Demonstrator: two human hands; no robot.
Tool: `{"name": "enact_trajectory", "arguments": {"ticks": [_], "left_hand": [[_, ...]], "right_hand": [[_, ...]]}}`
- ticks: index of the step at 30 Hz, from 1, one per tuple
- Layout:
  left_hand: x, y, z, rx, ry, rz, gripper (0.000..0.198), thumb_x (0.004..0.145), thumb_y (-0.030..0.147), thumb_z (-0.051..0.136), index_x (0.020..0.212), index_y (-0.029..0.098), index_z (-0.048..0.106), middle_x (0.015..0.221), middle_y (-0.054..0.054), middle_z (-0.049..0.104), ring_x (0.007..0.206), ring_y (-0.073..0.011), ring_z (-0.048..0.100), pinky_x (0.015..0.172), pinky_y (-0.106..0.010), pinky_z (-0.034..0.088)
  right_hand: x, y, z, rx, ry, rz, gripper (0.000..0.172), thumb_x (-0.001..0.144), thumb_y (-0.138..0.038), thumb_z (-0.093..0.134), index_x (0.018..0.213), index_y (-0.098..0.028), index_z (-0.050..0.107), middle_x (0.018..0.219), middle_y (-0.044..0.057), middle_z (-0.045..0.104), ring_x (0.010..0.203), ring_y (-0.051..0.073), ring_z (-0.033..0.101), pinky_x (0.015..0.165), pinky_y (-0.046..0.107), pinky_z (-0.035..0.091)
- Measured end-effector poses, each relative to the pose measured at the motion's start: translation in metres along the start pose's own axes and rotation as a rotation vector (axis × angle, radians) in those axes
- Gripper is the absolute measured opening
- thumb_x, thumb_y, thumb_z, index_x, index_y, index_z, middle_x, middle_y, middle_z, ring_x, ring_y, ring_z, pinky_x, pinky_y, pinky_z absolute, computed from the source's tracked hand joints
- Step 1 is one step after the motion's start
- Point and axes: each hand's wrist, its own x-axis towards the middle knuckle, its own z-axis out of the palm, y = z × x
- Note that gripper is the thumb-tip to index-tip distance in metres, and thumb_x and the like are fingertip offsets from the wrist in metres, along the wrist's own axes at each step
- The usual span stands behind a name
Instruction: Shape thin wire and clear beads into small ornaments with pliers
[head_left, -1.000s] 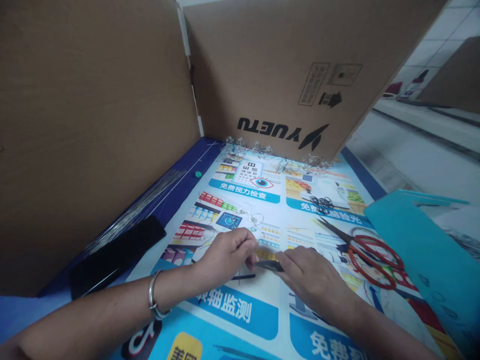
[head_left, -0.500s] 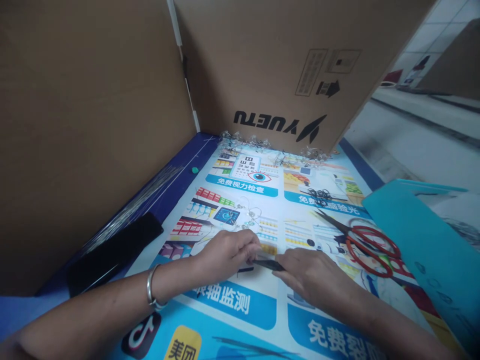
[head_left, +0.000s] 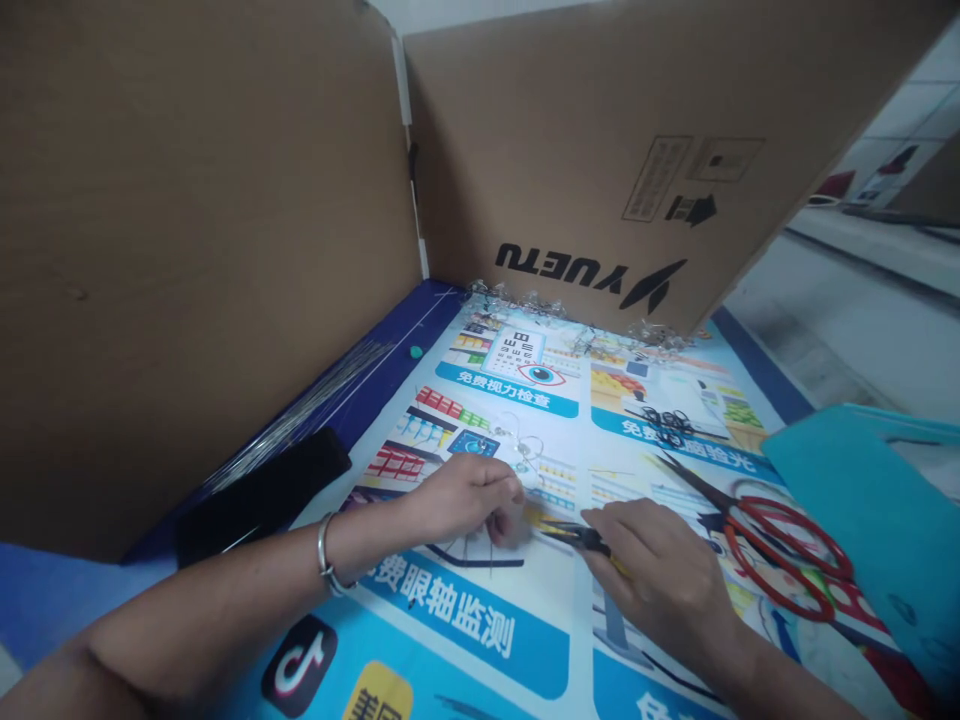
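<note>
My right hand (head_left: 652, 560) is closed around the handles of small pliers (head_left: 576, 535), with black jaws and a touch of yellow. The jaws point left, toward my left hand (head_left: 476, 505). That hand, a silver bangle (head_left: 324, 550) on its wrist, has its fingers pinched together. Fine strands of thin wire (head_left: 491, 557) show just below the fingers; their upper ends are hidden by the hand. Beyond it lie looped clear-and-wire pieces (head_left: 529, 447) on the printed sheet (head_left: 581, 480). Red-handled scissors (head_left: 780, 540) rest right of my right hand.
Tall cardboard panels (head_left: 540, 160) stand at the left and back. Several wire pieces (head_left: 525, 298) line the back panel's foot. A black phone-like slab (head_left: 270, 490) and a bundle of thin wires (head_left: 315, 395) lie left. Black coils (head_left: 666, 420) and a turquoise folder (head_left: 862, 480) are right.
The pliers' tips have come away from my left fingers, and my right hand has moved a little right. The whole view has shifted slightly too.
</note>
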Motion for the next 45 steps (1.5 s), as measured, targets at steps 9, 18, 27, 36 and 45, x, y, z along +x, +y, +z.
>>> {"name": "enact_trajectory", "arguments": {"ticks": [9, 18, 27, 36, 45], "left_hand": [[0.005, -0.012, 0.014, -0.280, -0.077, -0.150, 0.028, 0.083, 0.038, 0.049, 0.078, 0.011, 0.057, 0.051, 0.000, 0.061, 0.039, -0.0096, 0.058, 0.039, -0.017, 0.037], [0.003, -0.016, 0.018, -0.293, -0.073, -0.173, 0.029, 0.087, 0.035, 0.044, 0.077, 0.011, 0.057, 0.049, 0.001, 0.059, 0.038, -0.0090, 0.057, 0.038, -0.016, 0.037], [0.004, -0.015, 0.019, -0.304, -0.076, -0.197, 0.030, 0.087, 0.036, 0.045, 0.075, 0.011, 0.056, 0.048, 0.000, 0.059, 0.039, -0.0104, 0.058, 0.039, -0.017, 0.039], [0.005, -0.018, 0.020, -0.268, -0.044, -0.165, 0.032, 0.085, 0.041, 0.044, 0.077, 0.012, 0.055, 0.051, 0.000, 0.058, 0.040, -0.0109, 0.058, 0.038, -0.017, 0.038], [-0.006, -0.006, 0.018, 0.289, 0.026, 0.057, 0.035, 0.090, 0.033, 0.037, 0.067, 0.015, 0.056, 0.064, -0.001, 0.063, 0.058, -0.0107, 0.058, 0.057, -0.020, 0.043]], "right_hand": [[0.000, -0.016, -0.009, -0.197, -0.026, -0.256, 0.030, 0.077, -0.014, 0.061, 0.106, -0.012, 0.059, 0.086, 0.010, 0.064, 0.079, 0.025, 0.055, 0.069, 0.040, 0.039], [0.003, -0.018, -0.011, -0.228, -0.003, -0.275, 0.027, 0.077, -0.012, 0.060, 0.104, -0.011, 0.061, 0.086, 0.011, 0.065, 0.078, 0.025, 0.054, 0.069, 0.040, 0.039], [0.003, -0.019, -0.009, -0.212, 0.008, -0.279, 0.028, 0.077, -0.012, 0.061, 0.105, -0.009, 0.060, 0.085, 0.012, 0.064, 0.078, 0.025, 0.053, 0.068, 0.040, 0.038], [-0.001, -0.024, -0.006, -0.260, -0.075, -0.225, 0.025, 0.079, -0.012, 0.056, 0.104, -0.009, 0.060, 0.082, 0.013, 0.062, 0.078, 0.026, 0.052, 0.068, 0.042, 0.039], [-0.001, -0.035, -0.003, -0.190, -0.146, -0.088, 0.018, 0.089, -0.022, 0.044, 0.094, -0.013, 0.059, 0.071, 0.007, 0.057, 0.068, 0.020, 0.050, 0.062, 0.033, 0.035]]}}
